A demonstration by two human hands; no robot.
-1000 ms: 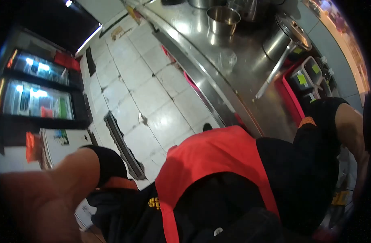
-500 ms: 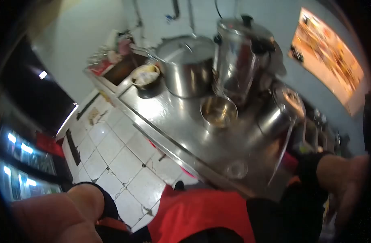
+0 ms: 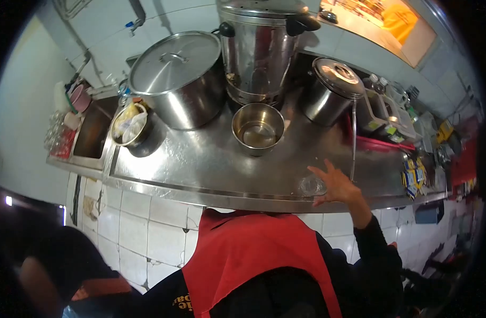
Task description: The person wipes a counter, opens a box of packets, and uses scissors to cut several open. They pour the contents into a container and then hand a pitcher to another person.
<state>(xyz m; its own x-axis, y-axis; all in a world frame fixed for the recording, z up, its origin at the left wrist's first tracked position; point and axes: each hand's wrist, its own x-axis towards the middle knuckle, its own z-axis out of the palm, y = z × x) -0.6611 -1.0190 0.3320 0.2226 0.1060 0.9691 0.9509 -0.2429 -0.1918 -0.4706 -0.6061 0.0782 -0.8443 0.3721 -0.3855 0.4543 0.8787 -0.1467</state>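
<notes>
My right hand is over the front of the steel counter, fingers spread and nothing held in them. Just left of its fingers and thumb is a clear, round, see-through item; its exact kind does not show, nor whether the hand touches it. Farther back stands a steel bowl with a little liquid at its bottom. A lidded steel pot with a long metal handle or rod beside it is behind my hand. At the lower left only dim skin of my left forearm shows; the hand is outside the picture.
At the back stand a large lidded stockpot and a tall steel urn. A pot holding plastic bags sits near the sink on the left. On the right are containers in a red tray and yellow-blue packets.
My view has swung to face the counter squarely. My right hand has come from the right edge to over the counter, beside the clear round item. My left forearm has dropped toward the lower left edge.
</notes>
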